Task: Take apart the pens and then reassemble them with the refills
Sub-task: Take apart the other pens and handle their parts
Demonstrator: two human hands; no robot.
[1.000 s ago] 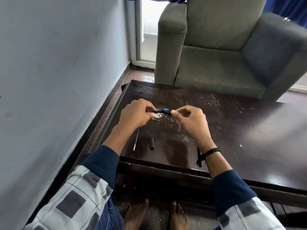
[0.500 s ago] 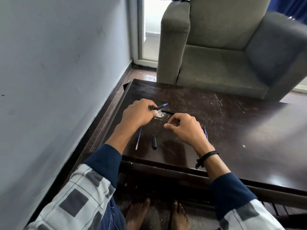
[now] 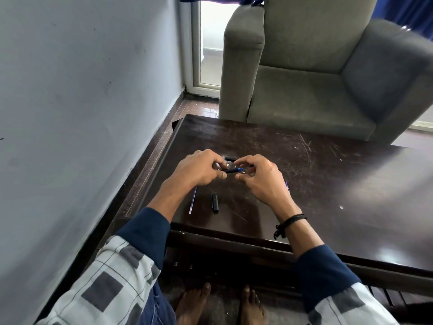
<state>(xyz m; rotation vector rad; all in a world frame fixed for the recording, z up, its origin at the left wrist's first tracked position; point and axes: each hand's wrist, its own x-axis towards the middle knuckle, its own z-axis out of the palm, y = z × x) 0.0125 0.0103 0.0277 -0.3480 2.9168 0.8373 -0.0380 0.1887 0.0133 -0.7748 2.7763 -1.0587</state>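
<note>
A light, stiff, slippery pen section (image 3: 230, 170) is pinched above the table (image 3: 328, 184) by the left hand (image 3: 199, 170), best held mid-barrel; the right hand (image 3: 260, 177) is curled beside its blue tip, contact indeterminable.

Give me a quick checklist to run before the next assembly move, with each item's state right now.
1. Left hand grips the pen piece: ok.
2. Right hand closed on a part: cannot tell; its fingers sit by the blue tip.
3. Loose refill on the table, within reach: ok.
4. Black barrel flat beside the refill, apart from it: ok.
5. Second refill fully visible: not ok; the right hand hides most of it.
</note>
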